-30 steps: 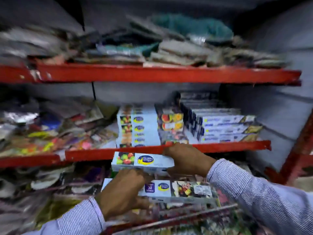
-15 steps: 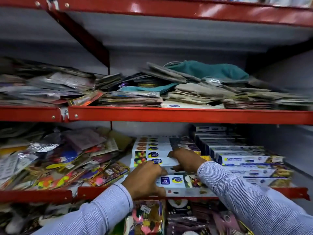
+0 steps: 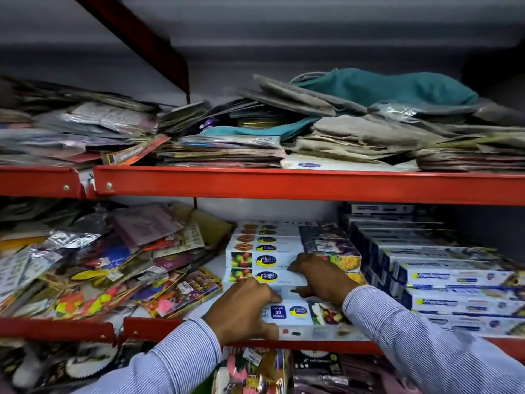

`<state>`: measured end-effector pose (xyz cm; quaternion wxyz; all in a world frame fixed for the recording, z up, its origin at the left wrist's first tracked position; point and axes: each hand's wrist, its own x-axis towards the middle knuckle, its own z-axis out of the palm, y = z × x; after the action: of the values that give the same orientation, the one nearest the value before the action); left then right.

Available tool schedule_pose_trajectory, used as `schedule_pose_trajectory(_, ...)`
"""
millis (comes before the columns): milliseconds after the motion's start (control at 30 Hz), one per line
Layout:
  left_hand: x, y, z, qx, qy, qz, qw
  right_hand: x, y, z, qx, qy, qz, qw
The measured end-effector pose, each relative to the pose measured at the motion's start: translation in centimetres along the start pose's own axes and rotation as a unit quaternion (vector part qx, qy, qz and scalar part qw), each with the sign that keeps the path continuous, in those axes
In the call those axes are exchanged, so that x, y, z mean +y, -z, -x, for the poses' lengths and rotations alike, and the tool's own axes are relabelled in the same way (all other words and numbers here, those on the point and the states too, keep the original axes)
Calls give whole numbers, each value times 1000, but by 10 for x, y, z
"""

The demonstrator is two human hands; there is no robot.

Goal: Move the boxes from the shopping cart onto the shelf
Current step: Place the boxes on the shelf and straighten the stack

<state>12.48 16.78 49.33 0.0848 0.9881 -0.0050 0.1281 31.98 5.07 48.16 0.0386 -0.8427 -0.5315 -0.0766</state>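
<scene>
On the middle red shelf [image 3: 147, 327] stands a stack of white wrap boxes [image 3: 267, 243] with fruit pictures. My right hand [image 3: 321, 277] grips the lowest white box of that stack [image 3: 264, 277], fingers on its face and thumb under its edge. In front of it a second white box marked "30 Meters" [image 3: 298, 311] lies at the shelf's front edge. My left hand [image 3: 244, 308] rests over that box's left end, its thumb against the front side. The shopping cart is out of view.
Blue-and-white boxes [image 3: 443, 277] are stacked right of the white ones. Loose colourful packets [image 3: 113, 268] crowd the shelf's left half. The upper red shelf [image 3: 284, 184] holds folded cloth and flat packets. More packets [image 3: 255, 371] hang below.
Both hands have moved up from below the shelf edge and pushed the two white boxes onto the middle shelf. The view has tilted upward.
</scene>
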Motion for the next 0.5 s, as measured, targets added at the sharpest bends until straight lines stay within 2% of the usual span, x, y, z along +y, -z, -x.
schedule_pose_trajectory(233,-5,-10,-6,-4,-4,10,1000,1,4,1,66,8,-29,997)
schedule_pose_trajectory(500,-23,-6,-23,3,10,66,998,20,26,5,-28,10,-155,987)
